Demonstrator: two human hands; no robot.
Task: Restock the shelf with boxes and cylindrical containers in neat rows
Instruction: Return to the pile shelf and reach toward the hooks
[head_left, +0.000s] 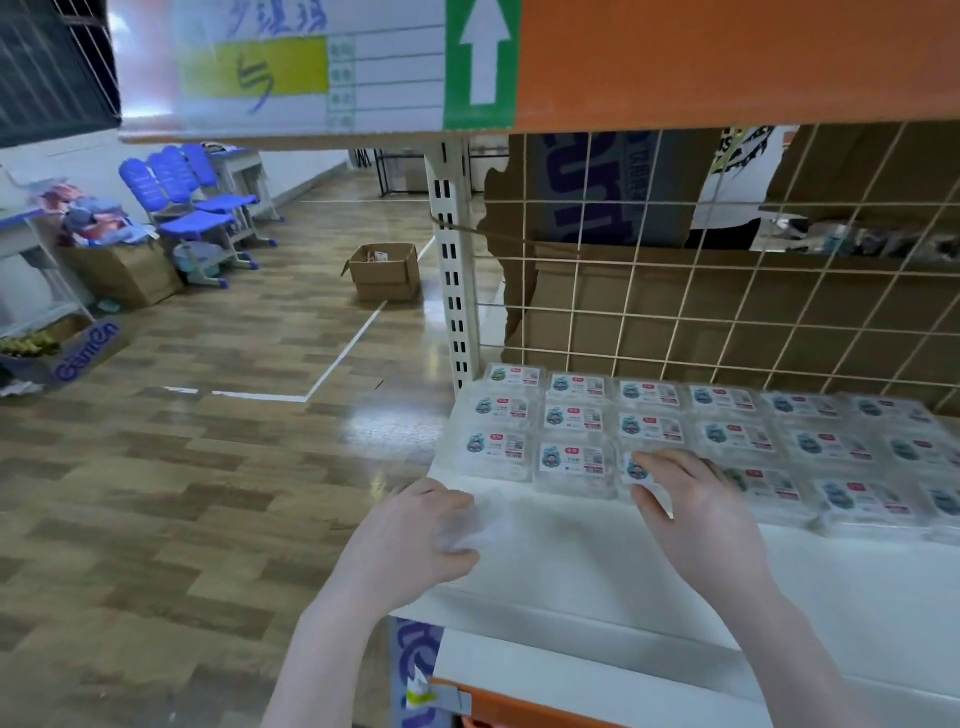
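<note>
- The right hand (693, 512) is reaching onto the white shelf (597, 566), its fingers curling round the near edge of a clear plastic box (636, 470) in the front row.
- The left hand (431, 525) is resting at the shelf's left front corner, fingers bent over something blurred and translucent (480, 525); whether it is gripping it I cannot tell.
- Labelled clear boxes (576, 418) are lying flat in rows across the back of the shelf, touching one another, below the wire grid panel (727, 312).
- An open cardboard carton (387, 270) is sitting on the wooden floor (182, 467), well apart from the shelf.
- Blue chairs (182, 197) are standing by the far wall.
</note>
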